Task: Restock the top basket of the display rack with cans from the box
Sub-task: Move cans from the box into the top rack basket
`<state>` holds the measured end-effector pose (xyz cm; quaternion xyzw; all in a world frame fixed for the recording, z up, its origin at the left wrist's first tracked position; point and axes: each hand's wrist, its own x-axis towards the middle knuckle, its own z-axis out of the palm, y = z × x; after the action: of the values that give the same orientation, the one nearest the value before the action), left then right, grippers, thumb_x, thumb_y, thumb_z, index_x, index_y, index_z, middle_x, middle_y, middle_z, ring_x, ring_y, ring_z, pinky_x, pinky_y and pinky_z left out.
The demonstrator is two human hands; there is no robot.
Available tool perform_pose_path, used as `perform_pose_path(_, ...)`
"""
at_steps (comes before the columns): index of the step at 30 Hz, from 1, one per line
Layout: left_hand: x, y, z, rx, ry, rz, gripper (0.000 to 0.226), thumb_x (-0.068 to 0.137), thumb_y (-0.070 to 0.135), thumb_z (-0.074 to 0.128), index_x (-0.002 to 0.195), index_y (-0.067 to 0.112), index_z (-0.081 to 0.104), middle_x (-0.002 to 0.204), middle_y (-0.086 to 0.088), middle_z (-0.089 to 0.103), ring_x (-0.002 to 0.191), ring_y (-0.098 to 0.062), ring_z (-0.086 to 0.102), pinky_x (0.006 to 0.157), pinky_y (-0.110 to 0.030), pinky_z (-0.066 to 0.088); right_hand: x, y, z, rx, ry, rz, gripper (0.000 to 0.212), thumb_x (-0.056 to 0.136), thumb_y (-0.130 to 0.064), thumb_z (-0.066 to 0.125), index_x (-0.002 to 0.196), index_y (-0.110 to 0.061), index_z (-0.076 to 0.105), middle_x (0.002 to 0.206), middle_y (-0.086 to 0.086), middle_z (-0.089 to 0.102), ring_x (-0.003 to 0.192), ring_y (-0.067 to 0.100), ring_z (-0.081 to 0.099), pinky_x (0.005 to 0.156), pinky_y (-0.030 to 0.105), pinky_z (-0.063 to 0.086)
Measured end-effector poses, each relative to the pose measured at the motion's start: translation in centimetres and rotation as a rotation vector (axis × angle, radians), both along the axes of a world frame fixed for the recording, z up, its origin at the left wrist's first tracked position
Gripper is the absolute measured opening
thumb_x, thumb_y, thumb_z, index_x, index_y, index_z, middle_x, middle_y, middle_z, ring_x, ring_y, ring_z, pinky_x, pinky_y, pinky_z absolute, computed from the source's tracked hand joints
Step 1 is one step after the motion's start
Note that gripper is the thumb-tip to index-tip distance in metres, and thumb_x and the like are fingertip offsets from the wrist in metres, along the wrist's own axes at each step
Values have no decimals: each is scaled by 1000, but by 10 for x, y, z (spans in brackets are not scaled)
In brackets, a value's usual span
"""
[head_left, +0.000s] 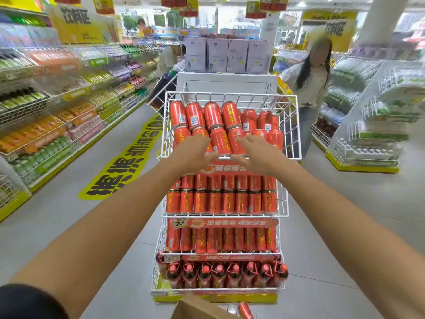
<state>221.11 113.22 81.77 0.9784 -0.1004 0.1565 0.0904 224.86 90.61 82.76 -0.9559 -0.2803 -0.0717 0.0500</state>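
Observation:
The white wire top basket (230, 94) of the display rack holds several red cans (213, 115) lying on their sides in two rows. My left hand (195, 150) lies palm down on the front-row cans at the left, fingers fairly straight, thumb pointing right. My right hand (255, 155) rests the same way on the front-row cans at the middle right, thumb pointing left. One can (220, 141) shows between the two hands. At the bottom edge is the cardboard box (198, 307), with a red can (245, 310) lying in it.
Lower rack tiers hold upright red cans (222, 201) and red-capped bottles (226, 275). Stocked shelves (53, 125) line the aisle at left, and wire displays (377, 125) stand at right. A person (310, 88) stands behind the rack at right, and another bends at the back left (169, 58).

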Motion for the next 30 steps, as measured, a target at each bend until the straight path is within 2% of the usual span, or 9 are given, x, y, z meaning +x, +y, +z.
perform_pose_path(5,-27,13,-22,16,22,-42,40,93,59,53,92,19,56,93,-7,62,91,-29,59,76,-44,49,-28,8,-23,0,34,-26,70,102,-60,44,156,-17,38,156,13,44,144,35,39,112,56,42)
perform_pose_path(9,-44,19,-42,3,43,-79,39,95,43,59,116,11,64,106,-12,68,101,-32,63,81,-39,47,-41,12,-47,-54,58,-20,69,103,-59,43,155,-14,40,153,14,47,141,36,42,109,56,45)
perform_pose_path(11,-49,23,-51,1,78,-58,42,95,44,59,113,7,64,107,-15,68,102,-35,62,82,-39,45,-42,16,-56,-78,60,-11,68,104,-58,43,155,-14,40,153,15,46,141,36,42,110,54,44)
perform_pose_path(14,-55,32,-63,33,128,-13,55,90,60,48,109,11,63,96,-7,65,94,-32,62,77,-43,50,-41,24,-65,-93,55,-2,65,104,-58,43,150,-12,45,149,16,50,136,37,46,107,53,45)
perform_pose_path(16,-60,36,-69,24,141,-8,47,95,53,54,108,9,62,91,-7,61,92,-33,61,74,-42,46,-41,33,-70,-95,71,8,65,104,-58,42,151,-13,43,151,16,48,137,37,45,107,53,45)
perform_pose_path(18,-65,40,-74,12,140,-17,39,97,44,59,115,9,62,97,-10,61,99,-34,60,81,-43,43,-42,41,-76,-81,91,28,66,104,-57,41,154,-15,38,155,15,44,141,37,41,109,54,43)
perform_pose_path(21,-68,50,-85,-13,171,25,38,97,49,58,93,11,55,89,-8,57,89,-33,59,76,-45,49,-44,54,-83,-61,108,76,67,105,-57,42,158,-17,35,157,13,43,145,35,37,112,54,41)
perform_pose_path(23,-68,57,-93,-4,183,56,40,96,51,56,87,12,51,87,-7,55,85,-32,57,75,-47,50,-43,61,-85,-66,115,108,69,104,-58,41,161,-20,30,158,12,42,146,35,36,112,55,41)
perform_pose_path(30,-66,62,-121,-11,214,71,47,92,57,52,99,11,58,95,-10,60,89,-31,58,77,-49,51,-36,69,-103,-98,124,119,70,104,-61,39,157,-16,37,157,11,42,145,33,38,108,54,43)
